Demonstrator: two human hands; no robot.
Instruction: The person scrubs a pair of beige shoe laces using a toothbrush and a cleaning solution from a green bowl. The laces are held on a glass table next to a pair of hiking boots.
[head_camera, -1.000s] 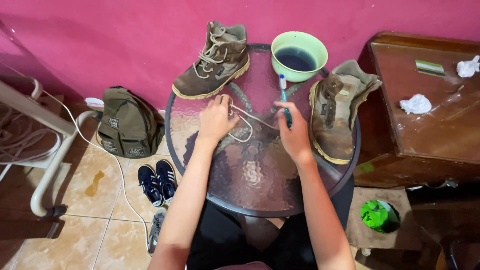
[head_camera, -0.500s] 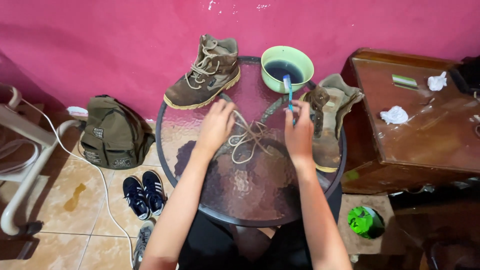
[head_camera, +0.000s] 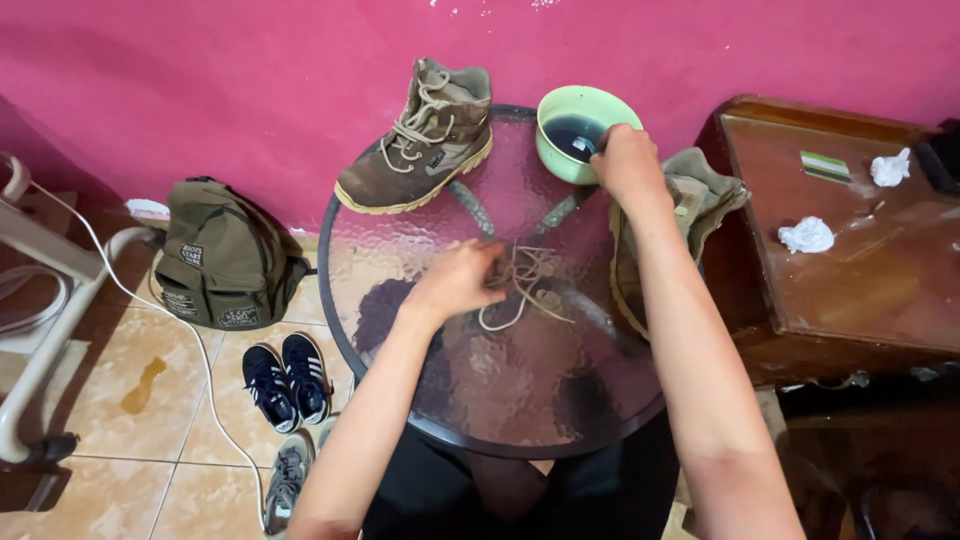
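Observation:
My left hand (head_camera: 458, 282) pinches a tan shoelace (head_camera: 522, 290) that lies in loops on the round glass table (head_camera: 345, 310). My right hand (head_camera: 626, 165) reaches to the rim of a green bowl (head_camera: 556, 112) of dark liquid, closed around a toothbrush whose tip (head_camera: 592, 149) pokes into the bowl. A laced brown boot (head_camera: 425, 140) stands upright at the table's far edge. A second brown boot (head_camera: 705, 195), without its lace, lies at the right edge, partly hidden by my right forearm.
A brown wooden side table (head_camera: 850, 280) with crumpled tissues (head_camera: 806, 235) stands on the right. On the tiled floor to the left are an olive backpack (head_camera: 215, 262), a pair of dark sneakers (head_camera: 285, 378), a grey shoe (head_camera: 286, 482), a white cable and a white tube frame (head_camera: 40, 330).
My right hand moved away from the lace and up to the green bowl with the toothbrush. My left hand stayed on the lace at the table's middle.

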